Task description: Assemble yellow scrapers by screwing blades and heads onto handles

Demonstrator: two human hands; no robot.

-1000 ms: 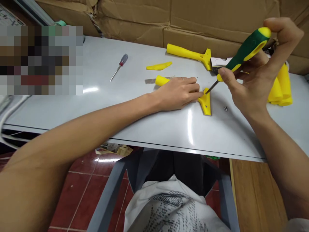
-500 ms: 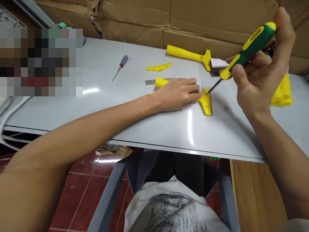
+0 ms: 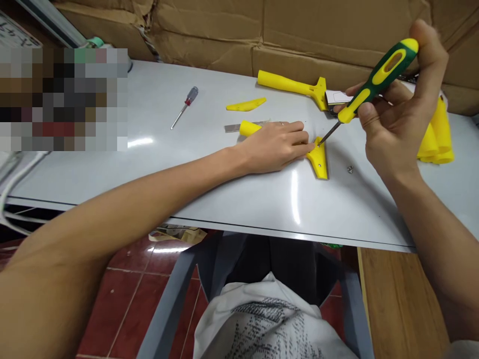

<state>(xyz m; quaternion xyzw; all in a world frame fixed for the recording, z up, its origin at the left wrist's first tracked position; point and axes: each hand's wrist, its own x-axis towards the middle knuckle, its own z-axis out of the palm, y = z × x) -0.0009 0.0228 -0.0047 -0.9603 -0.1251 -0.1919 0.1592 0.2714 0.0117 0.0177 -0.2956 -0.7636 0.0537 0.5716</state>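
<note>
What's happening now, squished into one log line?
left hand: steadying yellow scraper | right hand: gripping green-yellow screwdriver, tip at scraper | nearby: small metal pieces, gray screwdriver

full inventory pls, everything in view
Table: 1, white, centre
Scraper: 1, yellow, centre
Large screwdriver: 1, green-yellow, tip at scraper
Small screwdriver: 1, grey-red, left
Second scraper: 1, yellow, back
Flat part: 1, yellow, middle
Metal strip: 1, silver, near scraper
Metal bits: uncountable, silver, right of scraper
Box: 1, white, back
Handles: several, yellow, right
Cardboard: uncountable, brown, behind
Cable: uncountable, white, left
Pixelated area: unreadable, left
Chair: 1, grey, below
Tiles: several, red, floor
Board: 1, brown, bottom right
Shirt: 1, white, bottom
Left hand: 1, holding scraper
Right hand: 1, gripping large screwdriver
</note>
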